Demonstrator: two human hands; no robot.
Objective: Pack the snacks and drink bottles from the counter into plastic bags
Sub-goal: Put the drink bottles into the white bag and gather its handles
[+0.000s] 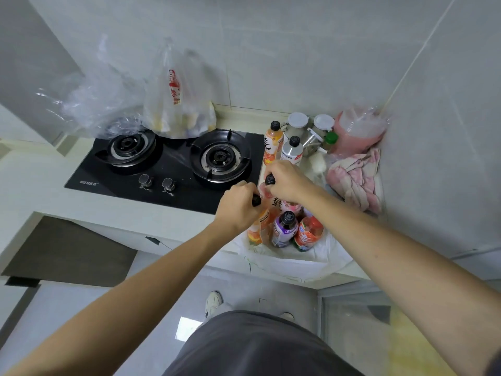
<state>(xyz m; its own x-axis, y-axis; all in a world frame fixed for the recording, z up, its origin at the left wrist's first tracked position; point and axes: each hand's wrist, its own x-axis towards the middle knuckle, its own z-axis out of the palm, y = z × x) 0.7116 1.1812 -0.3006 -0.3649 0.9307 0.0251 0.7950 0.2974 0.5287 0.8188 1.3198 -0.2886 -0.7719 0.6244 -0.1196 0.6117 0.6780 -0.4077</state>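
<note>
Left hand (238, 206) is curled round the black cap of an orange juice bottle (259, 229), and the right hand (286, 181), at its 2 o'clock, grips the black cap of a pink drink bottle (267, 194); both bottles stand just beside each other.

At 10 o'clock from the hands, two plastic bags sit at the back of the gas hob (168, 169): a crumpled clear bag (89, 104) whose contents cannot be made out, and to its right an upright clear bag with red print (179, 104) holding yellow and purple snack packs, too blurred to count. The hob has two burners and two knobs.

A white plastic bag (295, 256) lies spread open on the tabletop (35, 175) at 5 o'clock from the hands. In it stand the two gripped bottles, a purple-labelled bottle (284, 229) and a red-labelled bottle (309, 233), touching each other; more may be hidden under the right forearm.

At 12 o'clock, out of the bag, stand two more drink bottles: an orange one (272, 143) and a silver-white one (292, 151). Behind them are two white-lidded jars (298, 123), then a green-capped bottle (330, 138). At 2 o'clock, in the corner, a pink bag (357, 131) sits above a crumpled pink cloth (355, 180).
</note>
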